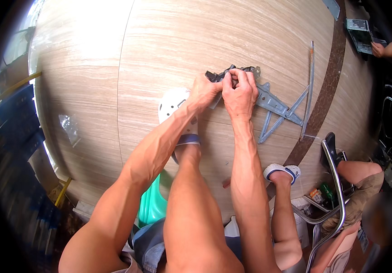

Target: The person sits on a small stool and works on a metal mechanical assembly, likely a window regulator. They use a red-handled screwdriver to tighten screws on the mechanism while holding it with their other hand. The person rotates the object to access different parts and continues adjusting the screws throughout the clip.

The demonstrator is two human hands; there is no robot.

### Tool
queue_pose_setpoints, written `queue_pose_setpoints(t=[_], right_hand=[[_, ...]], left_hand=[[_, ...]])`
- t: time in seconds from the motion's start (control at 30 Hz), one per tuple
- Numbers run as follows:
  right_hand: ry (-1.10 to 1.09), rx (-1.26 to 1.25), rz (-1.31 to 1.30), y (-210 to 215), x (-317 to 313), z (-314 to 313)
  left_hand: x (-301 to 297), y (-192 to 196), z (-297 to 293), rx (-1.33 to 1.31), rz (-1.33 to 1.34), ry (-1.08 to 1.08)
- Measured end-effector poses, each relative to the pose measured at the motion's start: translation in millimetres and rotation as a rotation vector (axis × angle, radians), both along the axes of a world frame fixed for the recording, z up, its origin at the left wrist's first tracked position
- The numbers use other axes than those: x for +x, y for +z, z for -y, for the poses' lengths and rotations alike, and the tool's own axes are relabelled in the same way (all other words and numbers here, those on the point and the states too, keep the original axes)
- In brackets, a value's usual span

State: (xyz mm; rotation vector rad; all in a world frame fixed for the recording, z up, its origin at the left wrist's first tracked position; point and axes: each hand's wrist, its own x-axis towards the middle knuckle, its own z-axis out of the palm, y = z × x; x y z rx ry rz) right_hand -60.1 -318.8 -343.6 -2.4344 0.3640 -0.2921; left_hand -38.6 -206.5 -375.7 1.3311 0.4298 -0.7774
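Observation:
A metal window regulator [274,103] with crossed scissor arms lies on the tiled floor in front of me, its long rail [311,77] off to the right. At its left end is a black motor unit [212,76], partly covered by my fingers. My left hand [203,92] is closed around the near left side of that motor unit. Beside it, my right hand [240,93] has its fingers pinched together over the top of the unit. Whatever small piece those fingertips may hold is hidden.
A white clog [171,105] on my foot stands just left of the work. Under me is a green plastic stool [152,203]. At right, another person sits on a metal-framed chair [341,195]. Another person's hand [378,49] touches a metal box [359,34] at the upper right.

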Motion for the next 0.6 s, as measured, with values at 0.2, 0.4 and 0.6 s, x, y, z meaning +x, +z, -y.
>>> queue_pose_setpoints(t=[0.2, 0.4, 0.6], right_hand=[[-0.063, 0.069, -0.101, 6.1, 1.9, -4.7], [-0.069, 0.023, -0.076, 4.8, 0.9, -3.9], [-0.068, -0.019, -0.088, 3.5, 1.4, -2.6]], left_hand=[[0.0, -0.4, -1.8, 0.011, 0.014, -0.002], [0.8, 2.6, -1.8, 0.026, -0.01, -0.018], [2.6, 4.6, -0.9, 0.06, -0.021, -0.038]])
